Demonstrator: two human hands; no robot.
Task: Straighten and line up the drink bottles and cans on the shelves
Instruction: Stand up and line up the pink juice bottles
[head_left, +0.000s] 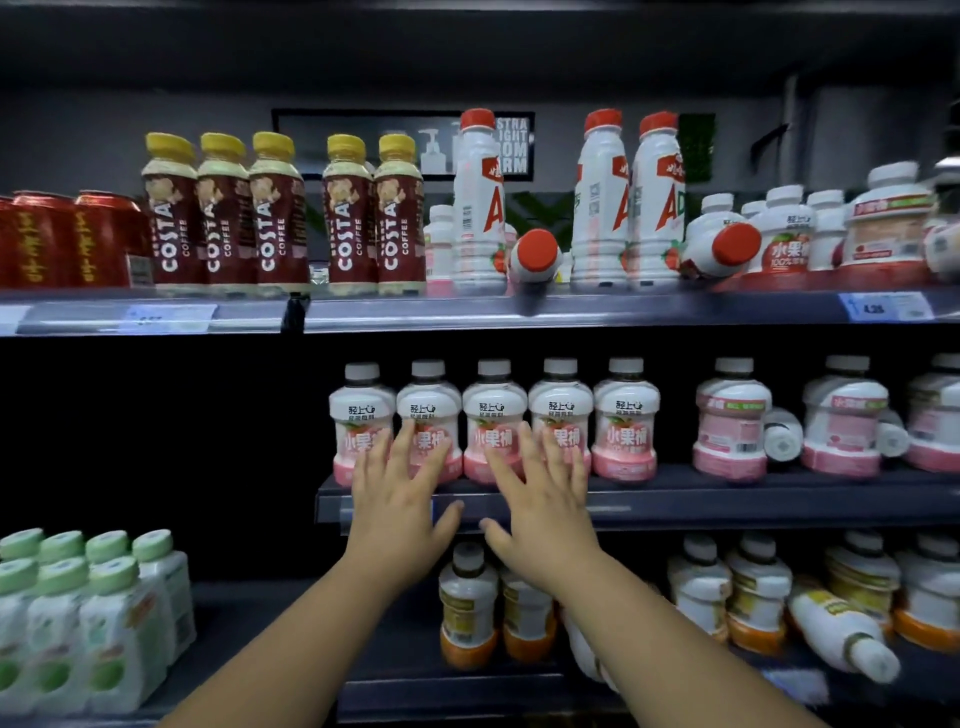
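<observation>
On the middle shelf (727, 501) several small pink-and-white bottles (626, 421) stand upright in a row at the front edge. My left hand (397, 499) and my right hand (540, 506) are side by side in front of that row, fingers straight and spread, fingertips against the lower parts of the bottles. Neither hand holds anything. Further right on this shelf more pink bottles (732, 421) stand apart, with two lying bottles (782, 439) behind them.
The top shelf (571, 309) carries red cans (67, 244), Costa coffee bottles (226, 218), tall white bottles with red caps (602, 202) and two tipped red-capped bottles (535, 257). Below are green-capped bottles (93, 613), orange-based bottles (467, 608) and one lying on its side (841, 636).
</observation>
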